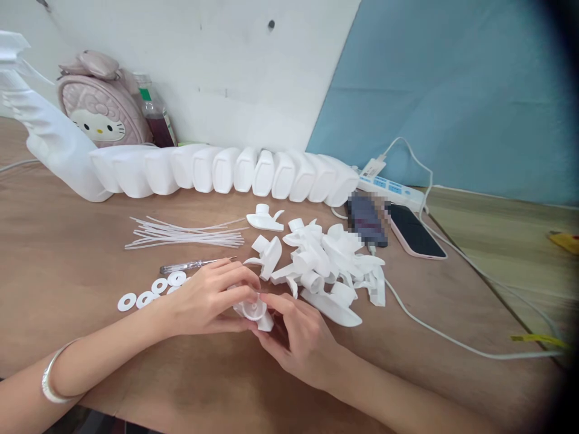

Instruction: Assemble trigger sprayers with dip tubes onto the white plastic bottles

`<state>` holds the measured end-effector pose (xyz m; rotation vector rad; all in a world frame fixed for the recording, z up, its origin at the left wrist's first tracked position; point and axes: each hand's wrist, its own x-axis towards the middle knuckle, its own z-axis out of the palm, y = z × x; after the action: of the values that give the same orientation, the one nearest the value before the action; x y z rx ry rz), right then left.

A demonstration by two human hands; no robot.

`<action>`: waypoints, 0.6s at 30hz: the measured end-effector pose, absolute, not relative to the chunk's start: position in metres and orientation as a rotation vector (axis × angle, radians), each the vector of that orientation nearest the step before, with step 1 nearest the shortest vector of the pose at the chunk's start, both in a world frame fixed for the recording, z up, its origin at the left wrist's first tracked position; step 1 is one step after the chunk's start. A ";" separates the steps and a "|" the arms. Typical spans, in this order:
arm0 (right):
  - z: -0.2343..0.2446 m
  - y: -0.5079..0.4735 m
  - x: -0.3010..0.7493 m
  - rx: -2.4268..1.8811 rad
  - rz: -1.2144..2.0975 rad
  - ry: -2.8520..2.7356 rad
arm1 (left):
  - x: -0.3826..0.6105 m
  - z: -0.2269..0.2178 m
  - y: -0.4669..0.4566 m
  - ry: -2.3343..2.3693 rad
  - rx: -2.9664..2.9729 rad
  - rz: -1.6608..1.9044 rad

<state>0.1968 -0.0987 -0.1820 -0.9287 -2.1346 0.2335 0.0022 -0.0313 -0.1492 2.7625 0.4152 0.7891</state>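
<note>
While the left hand point(212, 299) and the right hand point(304, 334) meet over the table point(190, 374), they hold one small white part point(254, 311) between their fingers. Its round, cup-like end faces up, and both hands pinch it from the sides — how hard, I cannot tell. If one hand pressed more than the other, the part might tip or pop out.

A pile of white parts point(312, 256) lies just past the right hand, so a bump could push some loose. It might also be easy to mix up the held part with those, since all are white.

Flat white rings point(127, 301) lie close by the left forearm — a sleepy elbow or wrist could brush them away. The thin screwdriver point(178, 267) sits just behind the left hand, and a knock might make it roll.
</note>
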 end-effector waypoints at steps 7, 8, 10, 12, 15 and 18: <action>-0.181 -0.098 0.197 -0.924 0.213 -2.141 | 0.002 -0.152 -0.033 0.401 2.715 0.695; -0.181 -0.098 0.196 -0.922 0.209 -2.145 | 0.002 -0.149 -0.032 0.384 2.711 0.707; -0.180 -0.098 0.195 -0.924 0.215 -2.158 | -0.003 -0.139 -0.026 0.392 2.708 0.775; -0.179 -0.098 0.194 -0.920 0.205 -2.170 | -0.014 -0.127 -0.015 0.562 2.748 0.835; -0.178 -0.099 0.193 -0.899 0.148 -2.173 | -0.041 -0.112 0.005 1.095 2.887 0.525; -0.179 -0.099 0.194 -0.897 0.134 -2.178 | -0.070 -0.111 0.020 1.464 2.936 -0.042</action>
<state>0.1939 -0.0992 -0.1786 -0.8973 -2.1777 0.1341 -0.0704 0.0197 -0.1112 2.9364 1.4637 -0.0417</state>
